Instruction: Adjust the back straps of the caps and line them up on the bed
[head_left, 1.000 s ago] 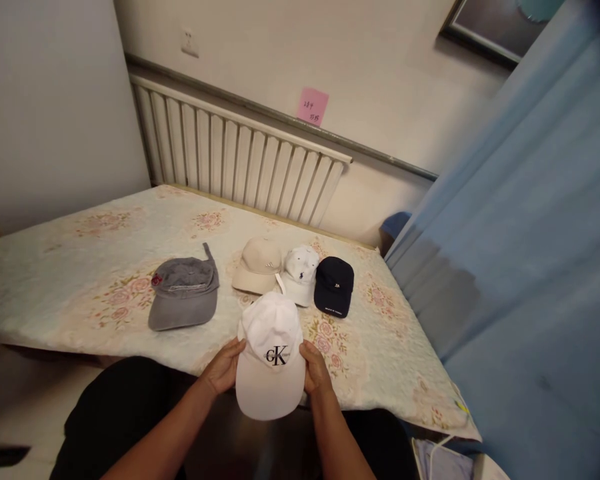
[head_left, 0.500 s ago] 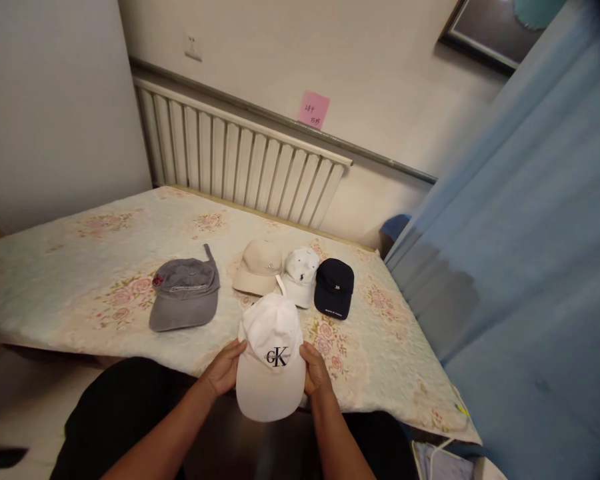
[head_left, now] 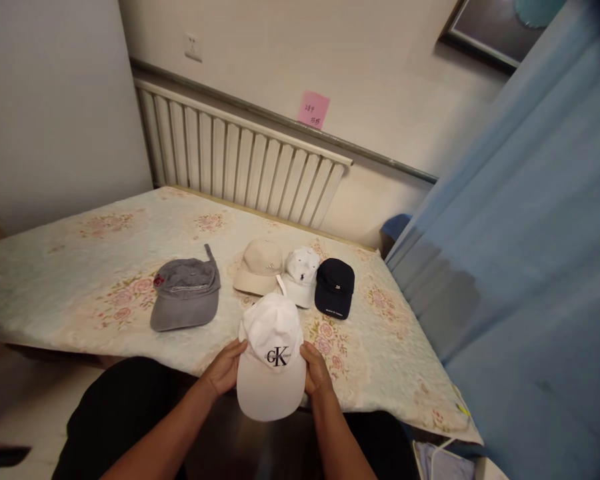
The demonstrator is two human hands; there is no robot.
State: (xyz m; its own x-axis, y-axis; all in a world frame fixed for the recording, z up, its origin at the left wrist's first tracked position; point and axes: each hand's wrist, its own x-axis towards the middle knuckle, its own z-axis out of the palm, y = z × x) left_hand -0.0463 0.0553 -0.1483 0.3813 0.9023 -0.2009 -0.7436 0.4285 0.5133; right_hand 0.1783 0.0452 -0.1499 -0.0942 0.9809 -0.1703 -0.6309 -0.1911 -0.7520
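A white baseball cap (head_left: 271, 360) with dark "CK" lettering is held between my two hands at the front edge of the bed, its brim toward me. My left hand (head_left: 226, 368) grips its left side and my right hand (head_left: 315, 370) its right side, thumbs on top; the other fingers are mostly hidden beneath. Beyond it lie a beige cap (head_left: 260, 265), a smaller white cap (head_left: 301, 270) with a dark emblem, and a black cap (head_left: 335, 287), side by side. To the left rests a grey cap (head_left: 186, 293) with its strap sticking up.
A flowered cover (head_left: 380, 360) spreads over the bed. Behind it stand a white radiator (head_left: 245, 160) and a wall with a pink note (head_left: 313, 109). A blue curtain (head_left: 520, 253) hangs on the right. An open box (head_left: 450, 460) sits low at the bottom right.
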